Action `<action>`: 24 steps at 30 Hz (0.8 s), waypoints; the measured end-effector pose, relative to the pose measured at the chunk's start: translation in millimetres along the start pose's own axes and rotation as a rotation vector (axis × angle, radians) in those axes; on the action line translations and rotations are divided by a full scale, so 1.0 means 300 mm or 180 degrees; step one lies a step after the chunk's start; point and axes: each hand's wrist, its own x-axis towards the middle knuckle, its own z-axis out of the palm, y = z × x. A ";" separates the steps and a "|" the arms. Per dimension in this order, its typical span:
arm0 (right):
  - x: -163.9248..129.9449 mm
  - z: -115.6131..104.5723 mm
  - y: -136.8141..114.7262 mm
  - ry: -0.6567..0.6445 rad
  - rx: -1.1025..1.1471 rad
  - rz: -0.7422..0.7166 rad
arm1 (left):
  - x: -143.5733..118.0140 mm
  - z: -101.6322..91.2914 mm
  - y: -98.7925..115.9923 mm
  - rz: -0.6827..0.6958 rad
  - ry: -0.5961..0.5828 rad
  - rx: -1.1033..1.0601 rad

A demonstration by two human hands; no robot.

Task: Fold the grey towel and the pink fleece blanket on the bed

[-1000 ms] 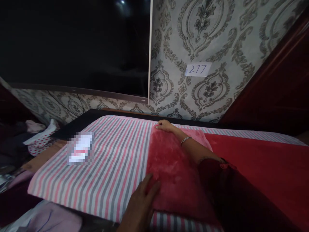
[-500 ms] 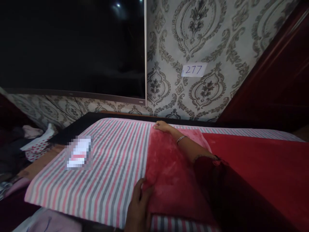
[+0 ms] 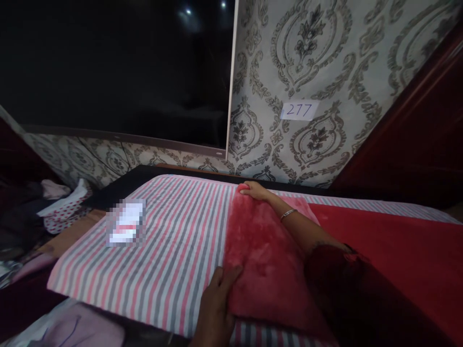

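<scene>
A red plush cloth [image 3: 260,260], folded over, lies on a pink, grey and white striped sheet [image 3: 173,241]. At the cloth's far left corner my right hand [image 3: 255,190] is closed, its fingers pinching a bunched bit of the edge. My left hand [image 3: 217,303] holds the cloth's left edge nearer to me, thumb on top; its other fingers are partly hidden. A flatter red stretch of fabric [image 3: 390,246] extends to the right, partly behind my right sleeve.
A blurred white item [image 3: 126,224] rests on the striped sheet's left side. Clothes [image 3: 65,207] are heaped at the left, and pale fabric [image 3: 83,327] lies below. Behind the table's dark back edge [image 3: 137,180] hangs a large screen [image 3: 115,67] beside patterned wallpaper.
The view has shifted, moving the scene rightward. My right hand has drawn up the far corner of the red cloth, which now bunches at my fingers. My left hand stays at the near edge.
</scene>
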 end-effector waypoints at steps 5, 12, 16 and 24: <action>-0.029 -0.090 -0.067 0.0547 -0.0047 -0.0275 | 0.035 -0.032 0.058 0.0258 0.0286 -0.0418; 0.053 -0.181 -0.221 0.0824 0.0033 -0.0670 | 0.069 -0.198 0.122 0.0319 0.0708 -0.0305; 0.164 -0.105 -0.339 0.0709 0.0011 -0.0725 | 0.067 -0.347 0.059 0.0218 0.0923 0.0100; 0.221 0.259 -0.339 0.0025 -0.0639 0.0021 | 0.009 -0.399 -0.286 0.0270 0.0517 0.0727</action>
